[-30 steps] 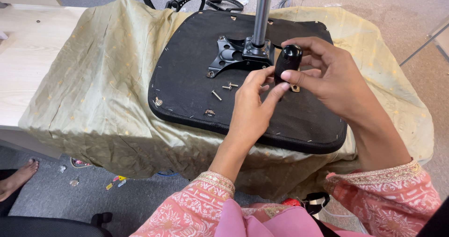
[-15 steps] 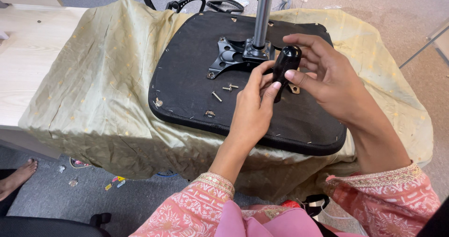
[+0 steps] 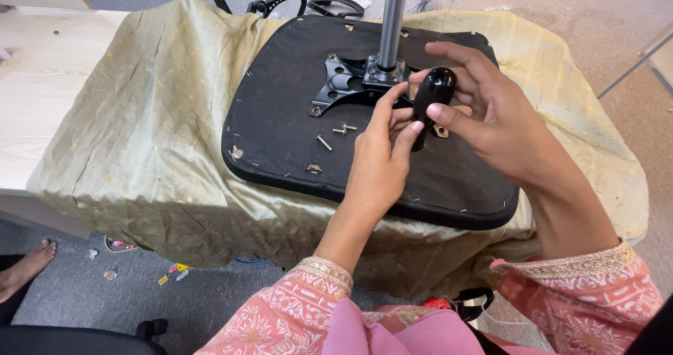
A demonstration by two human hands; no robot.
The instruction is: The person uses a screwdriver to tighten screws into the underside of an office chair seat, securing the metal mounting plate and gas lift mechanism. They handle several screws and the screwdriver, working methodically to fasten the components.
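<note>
Roughly midway, I'd judge: metal bracket (image 3: 348, 85) and post (image 3: 391, 20) sit on the upturned seat base (image 3: 280, 127), but loose screws (image 3: 335, 135) lie unfastened beside it. Right hand (image 3: 494, 117) curls around a black tool handle (image 3: 429, 103) over the base's centre; left hand (image 3: 378, 160) pinches its lower end with the fingertips.
</note>
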